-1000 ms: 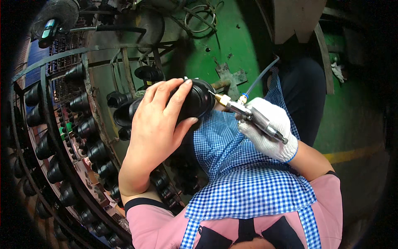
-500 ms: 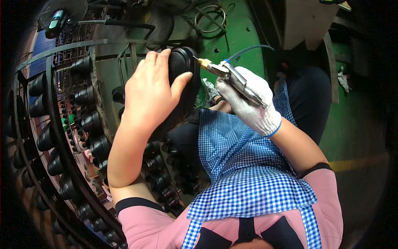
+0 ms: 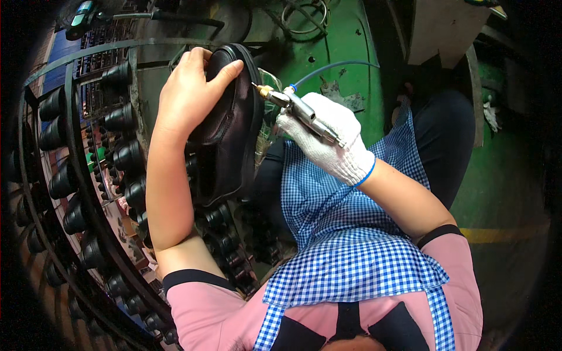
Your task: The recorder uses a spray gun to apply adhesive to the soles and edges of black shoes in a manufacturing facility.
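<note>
A black leather shoe (image 3: pixel 225 158) is held up by my bare left hand (image 3: pixel 186 96). My thumb lies over one end and the fingers wrap round its far side. In a white knit glove with a blue hem, my right hand (image 3: pixel 331 137) grips a small metal spray gun (image 3: pixel 310 119). A blue hose runs from the gun. Its brass-coloured nozzle (image 3: pixel 263 90) points at the shoe's right edge, very near it; whether the tip touches is too small to tell. The fingers under the gun are partly hidden.
Curved metal racks (image 3: pixel 70 146) at left carry several black shoes (image 3: pixel 126 155). More dark shoes (image 3: pixel 219 228) stand below my left forearm. A ring-shaped metal stand (image 3: pixel 304 17) is on the green floor (image 3: pixel 345 41). A pale board (image 3: pixel 442 29) stands at the far right.
The shoe has swung left and turned, so much more of its length shows. My left hand moved left with it. My right hand and the spray gun moved left too, keeping close to the shoe's edge.
</note>
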Demonstrator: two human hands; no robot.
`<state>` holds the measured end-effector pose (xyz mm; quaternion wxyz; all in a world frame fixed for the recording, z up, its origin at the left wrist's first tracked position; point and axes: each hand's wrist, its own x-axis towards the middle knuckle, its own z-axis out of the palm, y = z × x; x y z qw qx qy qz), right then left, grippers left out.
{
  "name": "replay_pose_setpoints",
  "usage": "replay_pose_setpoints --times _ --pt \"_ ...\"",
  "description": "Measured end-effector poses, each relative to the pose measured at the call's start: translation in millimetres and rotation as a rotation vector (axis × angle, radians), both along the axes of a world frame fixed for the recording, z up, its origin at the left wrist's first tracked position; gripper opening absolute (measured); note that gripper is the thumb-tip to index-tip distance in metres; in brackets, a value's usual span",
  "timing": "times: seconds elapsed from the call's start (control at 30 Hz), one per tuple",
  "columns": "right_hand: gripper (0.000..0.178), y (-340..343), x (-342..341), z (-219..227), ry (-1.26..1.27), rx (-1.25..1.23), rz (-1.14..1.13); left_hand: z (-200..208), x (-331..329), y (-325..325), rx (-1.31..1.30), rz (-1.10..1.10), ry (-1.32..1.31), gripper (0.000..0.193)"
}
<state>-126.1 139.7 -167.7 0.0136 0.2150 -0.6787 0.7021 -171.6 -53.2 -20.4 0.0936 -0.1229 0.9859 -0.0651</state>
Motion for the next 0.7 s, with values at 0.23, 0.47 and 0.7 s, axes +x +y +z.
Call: replay_pose_setpoints --times 0.23,0.47,0.7 --pt "0.022 -2 18 2 0.059 0.009 0.017 -8 4 -27 0.034 0.096 0.089 0.071" --pt "0.022 1 32 5 0.099 -0.007 0.053 -11 9 -38 0.019 0.219 0.093 0.086" --pt "0.018 9 47 4 0.031 0.032 0.136 -16 11 -49 0.009 0.298 0.095 0.093"
